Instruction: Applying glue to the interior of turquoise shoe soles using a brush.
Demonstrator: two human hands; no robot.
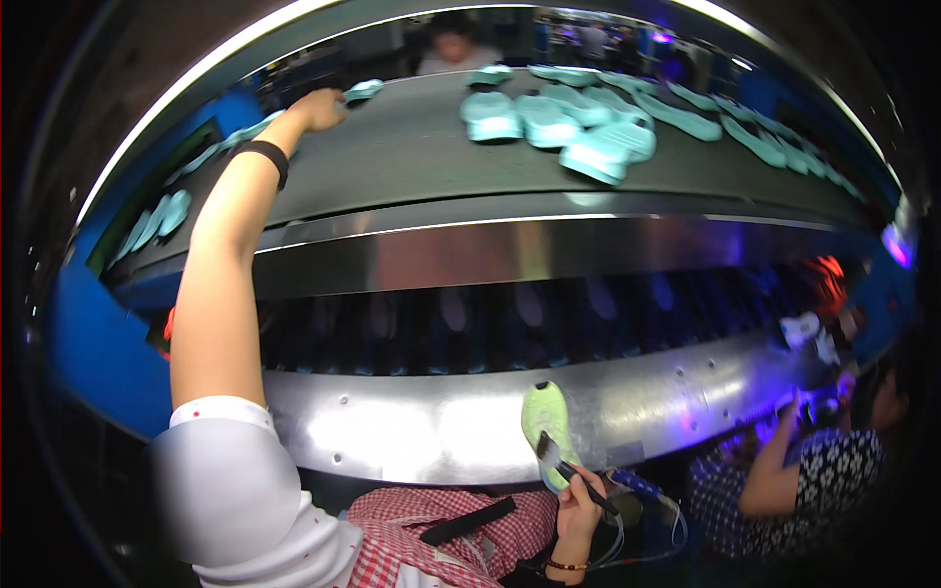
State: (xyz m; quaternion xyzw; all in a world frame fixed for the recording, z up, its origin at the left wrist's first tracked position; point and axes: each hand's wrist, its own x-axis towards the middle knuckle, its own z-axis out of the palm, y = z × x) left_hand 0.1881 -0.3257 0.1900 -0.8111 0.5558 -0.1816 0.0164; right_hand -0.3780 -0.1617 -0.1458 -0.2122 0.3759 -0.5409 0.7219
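My left arm reaches far across to the upper conveyor belt (412,147). At its end my left hand (319,110) has loosely bent fingers and looks open, just left of a mint-green shoe sole (365,90); nothing shows in it. Low in the middle, my right hand (580,495) is closed around the handle of a flat brush (551,453). The dark bristles rest on a pale yellow-green shoe sole (545,412), which lies lengthwise on the metal ledge (412,426). Whether my right fingers also touch this sole's near end, I cannot tell.
Several mint soles (492,118) are clustered on the belt's right half, others (162,218) at its far left. Below the belt is a dark slot with sole shapes (529,304). A co-worker (814,480) works at right; another person (456,49) is across. A blue-handled corded tool (635,482) is near my right hand.
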